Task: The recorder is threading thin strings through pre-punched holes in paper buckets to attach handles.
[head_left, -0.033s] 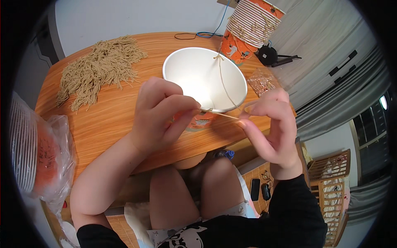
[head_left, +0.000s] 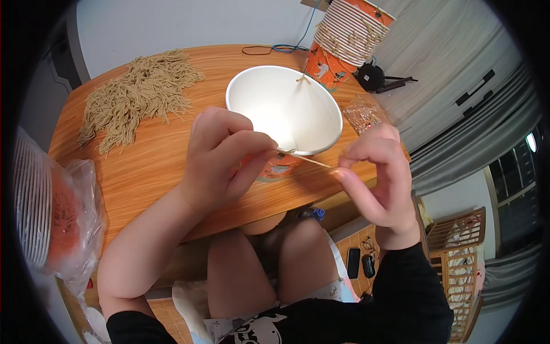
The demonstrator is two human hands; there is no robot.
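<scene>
A white-lined paper bucket (head_left: 263, 97) with an orange printed outside stands tilted on the table, its opening toward me. A thin tan cord (head_left: 312, 161) stretches between my two hands at the bucket's near rim. My left hand (head_left: 220, 155) pinches the cord's one end between thumb and forefinger, close against the rim. My right hand (head_left: 381, 172) pinches the other end, thumb to forefinger, to the right of the bucket. A short bit of knotted cord (head_left: 303, 79) sits at the far rim. Just what lies between the left fingertips is partly hidden.
A pile of tan cords (head_left: 137, 94) lies on the wooden table (head_left: 137, 178) at the left. Behind the bucket at right rises a stack of nested orange buckets (head_left: 352, 34) with cords. Plastic-wrapped buckets (head_left: 57, 212) stand at the near left; a clear bag (head_left: 364, 112) lies at right.
The length of cord that ran from the far rim across the bucket to my right hand no longer shows there. Both hands stay nearly in place, the cord between them still stretched.
</scene>
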